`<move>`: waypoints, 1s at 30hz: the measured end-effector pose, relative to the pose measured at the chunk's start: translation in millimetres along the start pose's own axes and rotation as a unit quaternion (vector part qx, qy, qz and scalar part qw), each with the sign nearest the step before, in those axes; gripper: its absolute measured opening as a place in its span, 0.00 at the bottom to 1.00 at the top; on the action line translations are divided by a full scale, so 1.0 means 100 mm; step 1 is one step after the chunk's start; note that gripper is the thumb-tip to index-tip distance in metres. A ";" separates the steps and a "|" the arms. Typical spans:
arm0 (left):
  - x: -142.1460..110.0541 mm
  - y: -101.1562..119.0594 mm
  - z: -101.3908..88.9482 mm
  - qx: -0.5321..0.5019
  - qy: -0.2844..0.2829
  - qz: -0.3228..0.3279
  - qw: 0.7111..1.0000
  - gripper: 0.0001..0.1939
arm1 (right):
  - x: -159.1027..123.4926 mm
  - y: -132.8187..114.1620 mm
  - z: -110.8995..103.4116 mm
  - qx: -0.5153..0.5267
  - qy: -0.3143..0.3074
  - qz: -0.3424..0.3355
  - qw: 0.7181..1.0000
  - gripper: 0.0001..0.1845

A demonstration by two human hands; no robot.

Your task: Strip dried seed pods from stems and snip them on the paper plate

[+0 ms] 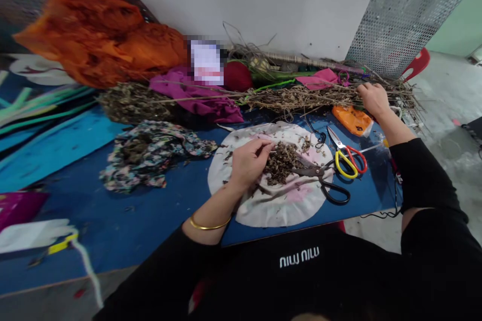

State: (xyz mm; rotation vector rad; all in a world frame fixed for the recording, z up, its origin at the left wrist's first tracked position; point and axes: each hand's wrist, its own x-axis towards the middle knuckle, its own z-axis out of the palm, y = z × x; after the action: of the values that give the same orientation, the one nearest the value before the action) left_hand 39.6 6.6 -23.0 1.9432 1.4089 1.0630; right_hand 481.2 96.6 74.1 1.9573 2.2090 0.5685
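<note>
My left hand (250, 160) is over a round white cloth (259, 210), thumb and fingers pinched together at the edge of a pile of dried, crumbled plant bits (282, 163). What the pinch holds, if anything, is too small to make out. Farther off to the right, my right hand (372, 98) has its fingers closed on the right part of a long bundle of dried plant stems (297, 98). Black-handled scissors (333, 193) rest with their blades on the cloth, beside the pile. Scissors with one red and one yellow handle (346, 158) lie just beyond, at the cloth's right edge.
An orange bag (352, 119) lies below the bundle. Left of the cloth sits a crumpled floral cloth (150, 153) with dried matter in it. Behind are purple fabric (199, 95) and a large orange bag (101, 30) against a white panel (256, 0). A white glove (33, 234) lies front left.
</note>
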 end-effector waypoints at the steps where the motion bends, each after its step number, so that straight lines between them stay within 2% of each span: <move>1: 0.00 0.00 0.00 -0.001 0.001 0.000 1.000 0.13 | -0.01 -0.01 -0.02 0.002 0.011 -0.005 1.000 0.25; 5: 0.00 -0.01 0.00 -0.009 0.004 0.005 1.000 0.14 | -0.07 -0.21 -0.14 0.019 0.077 -0.048 0.996 0.26; 10: 0.01 0.00 -0.01 -0.004 0.003 0.007 1.000 0.15 | -0.10 -0.62 -0.28 0.034 0.165 -0.154 0.974 0.24; 12: 0.01 -0.01 -0.01 -0.002 -0.001 0.000 1.000 0.15 | -0.04 -0.68 -0.32 0.020 0.185 -0.158 0.970 0.25; 14: 0.01 -0.02 -0.01 0.001 -0.002 -0.002 1.000 0.15 | 0.07 -0.63 -0.35 0.005 0.188 -0.140 0.972 0.26; 17: 0.00 -0.02 -0.01 0.006 0.000 0.008 1.000 0.15 | 0.33 -0.44 -0.38 0.001 0.169 -0.087 0.982 0.26; 24: -0.03 0.02 -0.06 0.017 -0.015 0.018 1.000 0.15 | 1.02 0.03 -0.36 0.021 0.081 0.057 0.995 0.25; 30: -0.06 0.06 -0.07 0.018 -0.029 0.014 0.999 0.16 | 1.30 0.12 -0.27 0.064 -0.011 0.133 0.989 0.24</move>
State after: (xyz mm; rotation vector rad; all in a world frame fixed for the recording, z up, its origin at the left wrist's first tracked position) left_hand 35.7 -0.9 -16.2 2.0087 1.3815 0.9913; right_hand 464.2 220.1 122.3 2.3324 2.0310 0.4425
